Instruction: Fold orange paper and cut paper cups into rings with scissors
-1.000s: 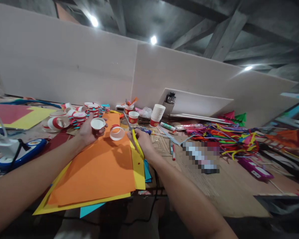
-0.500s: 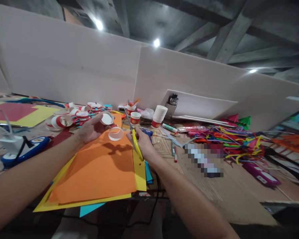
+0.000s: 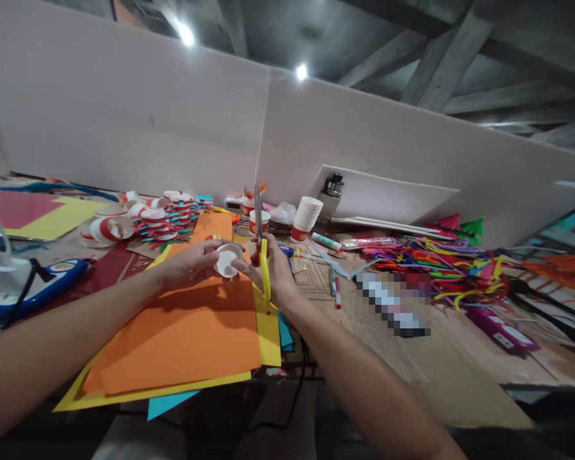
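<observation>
My left hand [image 3: 196, 260] is closed on a short, cut-down paper cup [image 3: 227, 260], its round white inside turned towards me. The fingertips of my right hand [image 3: 275, 271] touch the cup's right side. That same hand is wrapped round yellow-handled scissors [image 3: 266, 271], whose blades point up and away from me. Under both hands lies a sheet of orange paper [image 3: 186, 338] on top of yellow paper [image 3: 268, 342]. Where the hands meet, part of the cup is hidden by fingers.
Behind the hands stand a stack of paper cups [image 3: 306, 218] and a dark bottle [image 3: 331, 197]. Cut red-and-white cup rings [image 3: 110, 230] lie at left, near a blue power strip [image 3: 60, 278]. Colourful pipe cleaners [image 3: 441, 268] and a purple box [image 3: 503, 331] are at right.
My hands have come together. The cup piece has moved right and down, into the right fingertips' reach. The paper ring that showed separately between the hands no longer shows apart from the cup.
</observation>
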A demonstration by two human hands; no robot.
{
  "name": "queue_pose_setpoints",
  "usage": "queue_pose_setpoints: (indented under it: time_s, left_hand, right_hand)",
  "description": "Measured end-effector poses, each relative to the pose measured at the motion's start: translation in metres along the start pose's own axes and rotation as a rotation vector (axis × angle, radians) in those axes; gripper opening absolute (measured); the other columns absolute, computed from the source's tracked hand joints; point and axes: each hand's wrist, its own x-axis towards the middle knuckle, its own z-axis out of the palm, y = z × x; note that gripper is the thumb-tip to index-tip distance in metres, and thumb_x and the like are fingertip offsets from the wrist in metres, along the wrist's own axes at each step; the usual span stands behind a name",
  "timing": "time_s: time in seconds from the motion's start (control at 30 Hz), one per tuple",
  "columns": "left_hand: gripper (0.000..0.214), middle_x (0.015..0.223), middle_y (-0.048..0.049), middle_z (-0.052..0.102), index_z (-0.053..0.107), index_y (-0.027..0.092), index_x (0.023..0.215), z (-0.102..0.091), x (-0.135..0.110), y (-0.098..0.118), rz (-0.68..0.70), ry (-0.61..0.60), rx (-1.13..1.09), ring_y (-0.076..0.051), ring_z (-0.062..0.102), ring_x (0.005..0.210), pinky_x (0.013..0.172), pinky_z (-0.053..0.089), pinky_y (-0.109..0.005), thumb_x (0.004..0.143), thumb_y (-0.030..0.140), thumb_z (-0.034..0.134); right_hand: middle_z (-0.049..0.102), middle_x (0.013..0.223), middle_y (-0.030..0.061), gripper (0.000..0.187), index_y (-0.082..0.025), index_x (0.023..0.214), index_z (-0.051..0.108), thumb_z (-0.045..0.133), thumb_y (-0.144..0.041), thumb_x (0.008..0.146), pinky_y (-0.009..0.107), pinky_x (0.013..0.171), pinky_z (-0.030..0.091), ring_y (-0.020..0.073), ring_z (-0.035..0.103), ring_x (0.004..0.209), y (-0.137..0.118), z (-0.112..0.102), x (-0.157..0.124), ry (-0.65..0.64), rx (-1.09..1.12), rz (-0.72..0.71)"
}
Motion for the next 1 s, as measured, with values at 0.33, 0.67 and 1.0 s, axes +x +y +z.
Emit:
queue_pose_setpoints:
  time_s: [0.33,0.67,1.0]
  left_hand:
    - [0.034,0.079,-0.0149,0.067,0.071,0.011,0.095,0.008,-0.002,0.005,0.010,-0.049,0.067,-0.024,0.063,0.061,0.052,0.049,-0.033,0.073,0.036,0.072]
    - [0.043,0.086,-0.0106,0.067,0.068,0.015,0.103,0.002,0.000,0.001,0.062,0.017,0.059,-0.021,0.064,0.067,0.055,0.053,-0.030,0.071,0.043,0.075]
    - [0.049,0.100,-0.0056,0.062,0.059,0.021,0.113,-0.004,0.003,-0.003,0.168,0.009,0.090,-0.015,0.062,0.076,0.055,0.052,-0.021,0.071,0.037,0.078]
  right_hand:
    - [0.054,0.078,-0.0012,0.037,-0.021,0.109,0.054,0.064,-0.037,0.077,0.024,0.058,0.046,0.0119,0.052,0.064,-0.001,0.002,-0.003,-0.049,0.123,-0.028]
    - [0.055,0.076,-0.0027,0.044,-0.021,0.110,0.052,0.070,-0.039,0.073,0.025,0.060,0.047,0.0130,0.055,0.065,0.008,0.002,0.002,-0.021,0.122,0.005]
    - [0.054,0.074,-0.0027,0.041,-0.019,0.106,0.052,0.068,-0.040,0.074,0.027,0.061,0.046,0.0126,0.052,0.063,0.003,0.002,0.001,0.066,0.078,0.003]
